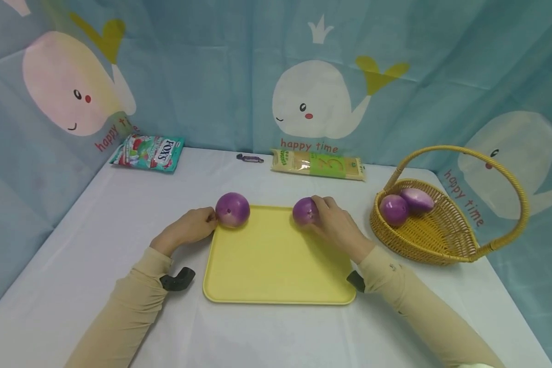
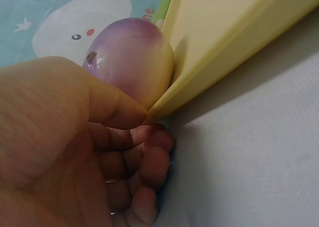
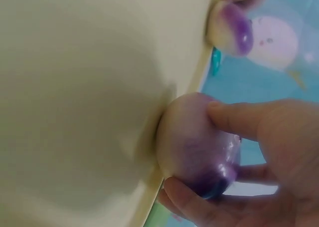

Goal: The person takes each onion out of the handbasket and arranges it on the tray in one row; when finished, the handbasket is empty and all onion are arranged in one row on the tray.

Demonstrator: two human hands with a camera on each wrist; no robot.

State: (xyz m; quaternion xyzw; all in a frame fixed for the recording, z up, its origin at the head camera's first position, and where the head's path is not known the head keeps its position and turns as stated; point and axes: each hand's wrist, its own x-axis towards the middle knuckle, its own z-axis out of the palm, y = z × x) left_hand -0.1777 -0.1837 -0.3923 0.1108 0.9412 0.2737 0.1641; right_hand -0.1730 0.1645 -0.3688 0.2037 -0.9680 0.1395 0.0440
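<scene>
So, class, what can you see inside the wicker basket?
A round purple vegetable and an elongated, paler purple one. The part of the wicker basket directly beneath them is covered.

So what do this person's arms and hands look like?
The left sleeve and right sleeve are long and beige, the right one with a small mark. A dark curved piece sits by the left cuff, a dark stub by the right. The left hand and right hand are gloveless.

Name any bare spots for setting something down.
Free: yellow tray in front of left purple vegetable and right purple vegetable; white table between left sleeve and snack bag. Crowded: tray's back edge, by left hand and right hand.
</scene>
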